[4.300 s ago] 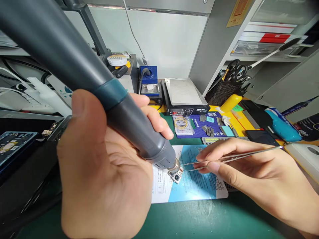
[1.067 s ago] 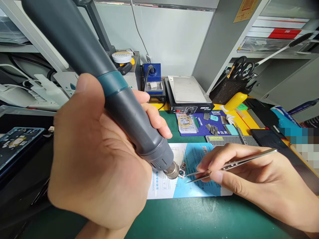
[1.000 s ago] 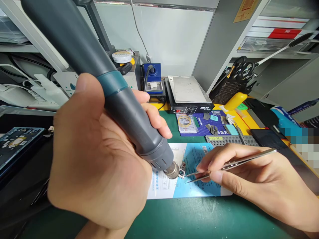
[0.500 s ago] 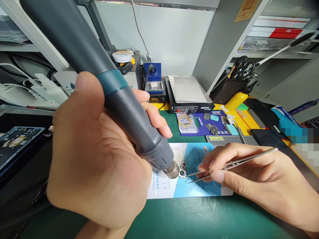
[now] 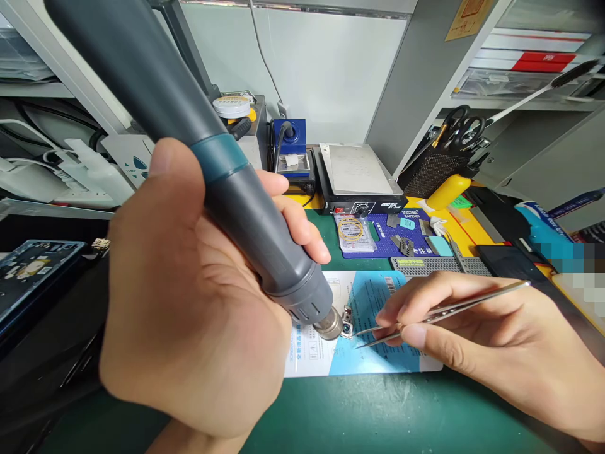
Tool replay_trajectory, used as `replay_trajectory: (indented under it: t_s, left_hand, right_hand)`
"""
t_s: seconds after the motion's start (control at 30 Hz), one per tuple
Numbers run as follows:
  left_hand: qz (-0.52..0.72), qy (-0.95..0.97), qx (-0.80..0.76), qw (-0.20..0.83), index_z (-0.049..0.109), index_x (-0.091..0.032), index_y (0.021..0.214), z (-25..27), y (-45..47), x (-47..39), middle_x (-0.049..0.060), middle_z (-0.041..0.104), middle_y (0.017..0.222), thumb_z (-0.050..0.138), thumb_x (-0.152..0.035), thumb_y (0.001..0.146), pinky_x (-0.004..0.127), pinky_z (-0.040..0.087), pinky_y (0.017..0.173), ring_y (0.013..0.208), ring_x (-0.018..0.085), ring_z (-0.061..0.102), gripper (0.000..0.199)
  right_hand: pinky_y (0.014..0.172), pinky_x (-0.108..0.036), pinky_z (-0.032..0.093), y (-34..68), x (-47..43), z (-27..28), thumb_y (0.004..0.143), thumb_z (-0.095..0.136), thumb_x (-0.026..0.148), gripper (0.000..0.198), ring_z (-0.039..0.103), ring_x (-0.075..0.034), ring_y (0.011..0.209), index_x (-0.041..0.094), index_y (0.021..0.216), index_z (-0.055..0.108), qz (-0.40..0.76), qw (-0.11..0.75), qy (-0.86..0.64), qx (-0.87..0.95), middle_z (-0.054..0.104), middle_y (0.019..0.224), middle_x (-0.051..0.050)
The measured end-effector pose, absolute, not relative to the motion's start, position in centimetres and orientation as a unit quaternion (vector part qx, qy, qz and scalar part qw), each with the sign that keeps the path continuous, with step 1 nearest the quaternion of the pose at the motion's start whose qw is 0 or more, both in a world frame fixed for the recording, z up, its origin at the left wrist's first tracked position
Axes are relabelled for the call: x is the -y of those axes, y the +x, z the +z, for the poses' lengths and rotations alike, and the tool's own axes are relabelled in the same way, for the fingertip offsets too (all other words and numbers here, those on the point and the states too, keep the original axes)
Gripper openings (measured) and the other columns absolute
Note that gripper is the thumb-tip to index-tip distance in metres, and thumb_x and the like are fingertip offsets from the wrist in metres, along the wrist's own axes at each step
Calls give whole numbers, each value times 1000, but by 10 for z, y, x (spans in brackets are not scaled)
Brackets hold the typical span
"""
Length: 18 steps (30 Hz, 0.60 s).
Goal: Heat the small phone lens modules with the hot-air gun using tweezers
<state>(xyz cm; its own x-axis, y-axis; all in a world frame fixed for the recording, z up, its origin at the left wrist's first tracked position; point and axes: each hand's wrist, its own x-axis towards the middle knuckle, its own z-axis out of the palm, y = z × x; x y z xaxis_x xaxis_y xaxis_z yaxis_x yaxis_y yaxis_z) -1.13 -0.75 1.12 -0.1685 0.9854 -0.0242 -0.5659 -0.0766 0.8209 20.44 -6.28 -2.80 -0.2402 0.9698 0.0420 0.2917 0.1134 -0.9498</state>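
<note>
My left hand (image 5: 198,302) is wrapped round a dark grey hot air gun (image 5: 250,217) with a teal band, tilted down to the right. Its metal nozzle (image 5: 329,323) points at a small camera module (image 5: 347,328) and partly covers it. The module lies on a white and blue printed card (image 5: 378,359). In my right hand (image 5: 472,334) is a pair of metal tweezers (image 5: 454,309), pinched between thumb and fingers. The tweezer tips are apart, just right of the module; whether one touches it I cannot tell.
A heating plate (image 5: 362,176) stands at the back, beside a blue soldering iron holder (image 5: 290,142). Blades lie on a purple mat (image 5: 378,246). At the right are a mesh tool cup (image 5: 428,173) and a yellow bottle (image 5: 449,191). An opened phone (image 5: 38,277) is at the left.
My left hand and the hot air gun have shifted slightly right, bringing the nozzle closer over the module. My right hand and the tweezers have hardly moved.
</note>
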Motion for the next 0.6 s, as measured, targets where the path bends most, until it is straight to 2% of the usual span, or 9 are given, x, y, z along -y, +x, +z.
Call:
replay_trajectory:
  t_s: [0.1,0.47,0.6]
  left_hand:
    - [679,315,-392,534,56,-20,72,11,-10,9,5,54,52,35,-56,97,37,50,46,46,22,57,49]
    - [676,319,-384,542,56,-20,72,12,-9,10,4,54,53,33,-54,97,38,51,51,48,22,57,48]
    - [698,319,-370,524,58,-20,71,8,-9,12,4,54,52,39,-57,96,40,52,54,49,24,58,49]
  right_hand:
    - [68,-27,67,203,62,-26,73,88,21,12,78,-25,80,28,82,84,452,378,-490,642,79,84,-1]
    - [65,-26,67,200,62,-20,74,87,27,5,78,-25,75,26,77,83,435,381,-498,646,79,83,-4]
    - [65,-25,67,200,63,-20,73,88,25,6,78,-25,76,27,76,84,442,381,-492,646,79,84,-3]
